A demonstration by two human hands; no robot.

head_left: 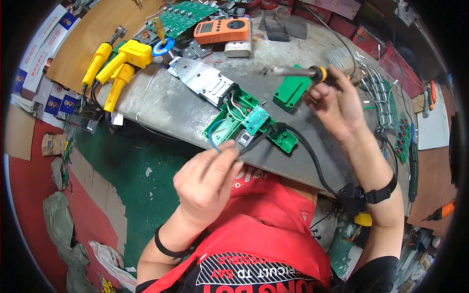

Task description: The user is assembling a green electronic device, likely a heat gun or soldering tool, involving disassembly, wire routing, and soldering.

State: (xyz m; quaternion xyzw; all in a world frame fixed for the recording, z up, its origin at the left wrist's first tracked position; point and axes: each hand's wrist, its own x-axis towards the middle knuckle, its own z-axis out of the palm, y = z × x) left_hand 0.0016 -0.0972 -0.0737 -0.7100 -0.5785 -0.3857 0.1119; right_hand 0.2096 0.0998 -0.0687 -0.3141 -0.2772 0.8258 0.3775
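My left hand point(202, 178) is closed in a pinch at the near edge of the bench, on a thin blue wire point(211, 134). A black cable point(311, 155) runs beside these fingertips and curves off to the right. Just beyond lies an opened green plastic housing point(217, 129) with red and white wires and a small green circuit board point(256, 120). A silver metal plate point(199, 80) extends from its far end. My right hand point(342, 107) grips a soldering iron point(293, 72), held above a green plastic cover point(288, 95) with its tip pointing left, slightly blurred.
Yellow tools point(124, 61) and a solder spool point(163, 47) stand at the left. Toward the back lie an orange multimeter point(221, 31) and green circuit boards point(183, 19). A bundle of wires point(378, 90) lies at the right, with a screwdriver point(432, 93) farther out.
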